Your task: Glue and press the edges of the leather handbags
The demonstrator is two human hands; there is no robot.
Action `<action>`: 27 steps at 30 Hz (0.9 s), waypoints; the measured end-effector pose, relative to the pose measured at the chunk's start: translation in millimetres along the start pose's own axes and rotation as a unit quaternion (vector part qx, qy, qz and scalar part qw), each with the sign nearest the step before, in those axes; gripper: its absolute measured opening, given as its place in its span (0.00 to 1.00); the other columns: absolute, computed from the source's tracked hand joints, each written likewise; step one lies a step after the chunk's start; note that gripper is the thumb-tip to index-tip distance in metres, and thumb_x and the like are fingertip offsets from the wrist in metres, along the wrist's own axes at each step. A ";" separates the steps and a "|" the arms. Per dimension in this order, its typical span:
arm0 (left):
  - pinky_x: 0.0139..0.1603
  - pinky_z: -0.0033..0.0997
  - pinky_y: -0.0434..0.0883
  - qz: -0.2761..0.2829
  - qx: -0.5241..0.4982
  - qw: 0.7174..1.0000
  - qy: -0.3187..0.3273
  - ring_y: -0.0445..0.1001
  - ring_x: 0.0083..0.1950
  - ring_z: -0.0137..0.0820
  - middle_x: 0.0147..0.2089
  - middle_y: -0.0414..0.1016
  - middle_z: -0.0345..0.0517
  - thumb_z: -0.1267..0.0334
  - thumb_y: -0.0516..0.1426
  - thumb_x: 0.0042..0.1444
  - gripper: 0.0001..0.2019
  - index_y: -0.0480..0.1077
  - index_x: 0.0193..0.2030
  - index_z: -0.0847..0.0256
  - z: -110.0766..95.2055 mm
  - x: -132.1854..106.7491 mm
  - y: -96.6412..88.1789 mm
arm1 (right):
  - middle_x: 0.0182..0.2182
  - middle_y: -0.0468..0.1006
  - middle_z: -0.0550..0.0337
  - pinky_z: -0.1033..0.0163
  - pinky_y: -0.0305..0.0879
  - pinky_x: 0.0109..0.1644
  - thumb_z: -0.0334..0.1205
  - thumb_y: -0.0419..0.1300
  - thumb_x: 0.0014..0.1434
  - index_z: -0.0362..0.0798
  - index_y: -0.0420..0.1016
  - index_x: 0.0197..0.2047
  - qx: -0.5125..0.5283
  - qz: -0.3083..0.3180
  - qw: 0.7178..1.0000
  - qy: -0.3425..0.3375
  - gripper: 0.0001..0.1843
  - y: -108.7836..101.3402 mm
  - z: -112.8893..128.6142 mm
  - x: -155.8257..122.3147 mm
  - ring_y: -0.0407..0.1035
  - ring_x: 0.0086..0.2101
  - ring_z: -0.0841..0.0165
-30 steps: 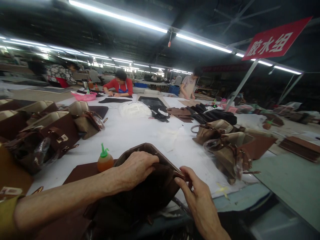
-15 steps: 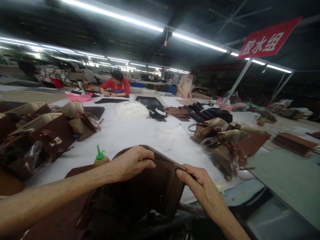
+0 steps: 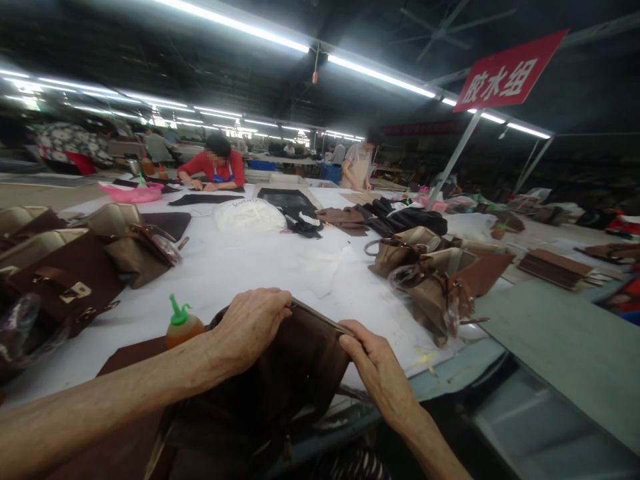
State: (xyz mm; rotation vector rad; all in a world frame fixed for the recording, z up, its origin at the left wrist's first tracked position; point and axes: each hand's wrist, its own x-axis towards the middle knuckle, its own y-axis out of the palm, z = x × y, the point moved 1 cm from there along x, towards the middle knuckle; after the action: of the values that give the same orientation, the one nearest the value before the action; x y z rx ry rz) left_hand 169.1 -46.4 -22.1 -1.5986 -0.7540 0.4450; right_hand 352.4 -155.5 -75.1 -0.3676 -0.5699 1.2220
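A dark brown leather bag (image 3: 295,373) stands upright at the near edge of the white table (image 3: 250,267), right in front of me. My left hand (image 3: 250,327) curls over the bag's top rim on the left side, fingers wrapped round the edge. My right hand (image 3: 373,363) pinches the same rim at its right corner, thumb and fingers pressed together on the thin edge. An orange glue bottle (image 3: 181,325) with a green nozzle stands just left of my left hand.
Brown and tan bags (image 3: 75,267) are stacked at the left, more tan bags (image 3: 430,280) lie at the right. A person in red (image 3: 213,170) works at the far end, others stand behind. A red sign (image 3: 507,73) hangs above. A grey-green bench (image 3: 555,347) runs along the right.
The bag's rim has been pressed flatter between my hands, and both hands have shifted slightly left along it. My view has swung a little to the right.
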 end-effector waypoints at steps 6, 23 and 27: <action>0.30 0.30 0.59 0.005 0.040 0.999 -0.027 0.68 0.31 0.32 0.33 0.66 0.44 0.64 0.46 0.56 0.11 0.66 0.28 0.59 -3.6 3.9 -4.9 | 0.34 0.76 0.59 0.64 0.60 0.40 0.48 0.49 0.59 0.49 0.72 0.44 -0.003 0.010 1.000 -0.004 0.18 -1.4 2.3 0.0 0.66 0.34 0.65; 0.36 0.28 0.61 -0.013 -0.063 0.997 -0.034 0.68 0.34 0.29 0.34 0.67 0.42 0.66 0.50 0.53 0.09 0.66 0.24 0.60 4.7 3.2 3.5 | 0.25 0.68 0.63 0.65 0.60 0.38 0.48 0.56 0.55 0.43 0.74 0.36 0.321 0.140 0.929 0.117 0.16 0.4 0.0 15.1 0.62 0.30 0.70; 0.36 0.26 0.61 -0.032 -0.106 0.994 -0.021 0.67 0.33 0.27 0.33 0.67 0.40 0.67 0.51 0.50 0.08 0.66 0.23 0.60 9.2 7.0 4.0 | 0.21 0.63 0.65 0.69 0.57 0.31 0.49 0.58 0.52 0.43 0.70 0.26 0.296 0.135 0.936 0.133 0.16 -1.9 1.5 19.1 0.58 0.26 0.73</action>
State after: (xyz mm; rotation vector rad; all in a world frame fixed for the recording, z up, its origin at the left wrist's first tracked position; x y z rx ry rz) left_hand 168.8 -35.1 -26.7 -1.7622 -0.9067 0.3628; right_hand 357.4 -138.0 -68.7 -0.0926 0.1008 1.5106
